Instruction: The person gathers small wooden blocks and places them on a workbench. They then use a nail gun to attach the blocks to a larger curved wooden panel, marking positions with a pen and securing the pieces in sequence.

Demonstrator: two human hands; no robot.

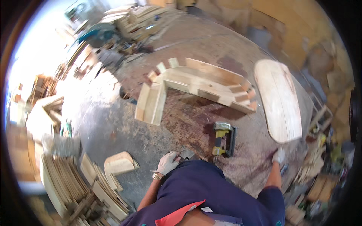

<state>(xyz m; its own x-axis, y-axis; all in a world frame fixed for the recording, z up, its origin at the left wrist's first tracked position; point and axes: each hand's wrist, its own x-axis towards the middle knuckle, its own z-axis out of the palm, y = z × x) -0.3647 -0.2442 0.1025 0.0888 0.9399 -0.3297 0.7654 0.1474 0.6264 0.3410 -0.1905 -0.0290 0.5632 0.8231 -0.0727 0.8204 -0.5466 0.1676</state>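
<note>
My left hand (168,162), in a pale glove with a watch at the wrist, rests by my dark blue clothing, its fingers loosely stretched. My right hand (279,156), also gloved, is out to the right with its fingers closed; a bluish object (284,168) shows just below it, too blurred to name. Between the hands, farther off, a yellow and black nail gun (222,139) stands on the floor. Beyond it lies a curved wooden frame (196,81) with upright board sides and small blocks at its ends. A long rounded wooden panel (279,100) lies beyond my right hand.
At the left, curved wooden strips (62,180) stand stacked beside a small rounded wooden piece (118,164). A teal power saw (98,34) and piled boards (124,19) are at the far left. Wood scraps (320,188) line the right side.
</note>
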